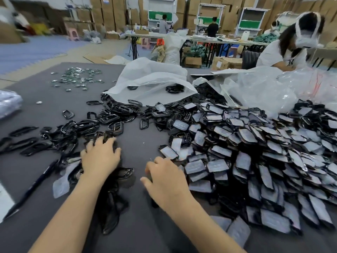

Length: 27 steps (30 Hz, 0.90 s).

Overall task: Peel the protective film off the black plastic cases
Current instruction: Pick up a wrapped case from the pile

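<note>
Touching black cases (125,172), left hand (101,158), right hand (166,178)

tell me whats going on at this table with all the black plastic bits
A person works at a grey table. The left hand rests on the pile of bare glossy black plastic cases. The right hand is at the edge of the big heap of black cases with pale film on them. Whether either hand grips a case is hidden. A loose clear film piece lies by the left forearm.

Cases (112,118) glossy black plastic; film (221,165) on mine hazy, greyish. Bench (142,141) matt grey mat. Bag (151,79) translucent plastic.
</note>
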Motion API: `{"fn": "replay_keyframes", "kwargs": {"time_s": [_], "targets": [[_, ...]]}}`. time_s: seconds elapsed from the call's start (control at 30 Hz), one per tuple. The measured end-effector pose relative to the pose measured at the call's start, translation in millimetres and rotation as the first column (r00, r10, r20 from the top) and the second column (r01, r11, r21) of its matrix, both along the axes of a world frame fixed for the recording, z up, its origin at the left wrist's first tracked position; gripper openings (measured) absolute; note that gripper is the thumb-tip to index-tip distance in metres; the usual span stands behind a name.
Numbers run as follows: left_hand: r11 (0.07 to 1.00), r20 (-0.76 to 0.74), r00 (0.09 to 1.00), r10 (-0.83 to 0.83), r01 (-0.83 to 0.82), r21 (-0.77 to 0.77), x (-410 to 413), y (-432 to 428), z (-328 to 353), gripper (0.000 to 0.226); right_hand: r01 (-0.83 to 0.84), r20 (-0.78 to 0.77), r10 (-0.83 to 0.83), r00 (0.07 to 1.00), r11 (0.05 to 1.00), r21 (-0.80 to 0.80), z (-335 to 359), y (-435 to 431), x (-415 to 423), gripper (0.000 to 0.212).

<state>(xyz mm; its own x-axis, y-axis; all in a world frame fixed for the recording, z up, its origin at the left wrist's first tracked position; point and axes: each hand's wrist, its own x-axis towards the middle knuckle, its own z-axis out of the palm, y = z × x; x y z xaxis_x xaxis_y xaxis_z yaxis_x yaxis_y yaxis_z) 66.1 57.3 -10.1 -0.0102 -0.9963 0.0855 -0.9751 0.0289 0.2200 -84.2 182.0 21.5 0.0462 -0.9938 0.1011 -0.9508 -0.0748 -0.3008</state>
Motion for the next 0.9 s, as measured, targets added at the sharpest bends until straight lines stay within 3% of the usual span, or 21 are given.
{"fn": "replay_keyframes", "kwargs": {"time_s": [0.17,0.3,0.47,0.57,0.73,0.9], "targets": [[0.978,-0.162,0.973,-0.164,0.139,-0.153,-11.7,2.6,-1.1,0.023,-0.034,0.042,0.034,0.999,0.999,-0.02,-17.3,1.0,-8.2,0.022],[0.942,-0.294,0.921,-0.255,0.168,-0.291,-16.1,5.2,-1.5,0.012,-0.005,0.183,0.028,0.983,0.992,-0.128,-20.1,0.6,-15.1,0.018],[0.879,-0.505,0.775,-0.38,0.133,-0.457,-25.7,13.0,6.1,0.003,0.069,0.291,-0.01,0.957,0.979,-0.191,-19.6,-1.8,-20.9,0.019],[0.834,-0.499,0.75,-0.435,0.126,-0.537,-28.7,19.9,10.1,0.005,0.108,0.332,-0.028,0.943,0.968,-0.225,-20.2,-2.5,-23.6,0.017],[0.825,-0.498,0.726,-0.474,0.169,-0.539,-35.3,24.3,12.0,0.004,0.231,0.415,-0.074,0.907,0.91,-0.343,-13.7,-3.2,-34.7,0.013],[0.746,-0.439,0.71,-0.551,0.182,-0.641,-39.2,25.9,15.2,0.007,0.498,0.631,-0.147,0.762,0.755,-0.426,20.8,9.3,-64.7,0.013]]}}
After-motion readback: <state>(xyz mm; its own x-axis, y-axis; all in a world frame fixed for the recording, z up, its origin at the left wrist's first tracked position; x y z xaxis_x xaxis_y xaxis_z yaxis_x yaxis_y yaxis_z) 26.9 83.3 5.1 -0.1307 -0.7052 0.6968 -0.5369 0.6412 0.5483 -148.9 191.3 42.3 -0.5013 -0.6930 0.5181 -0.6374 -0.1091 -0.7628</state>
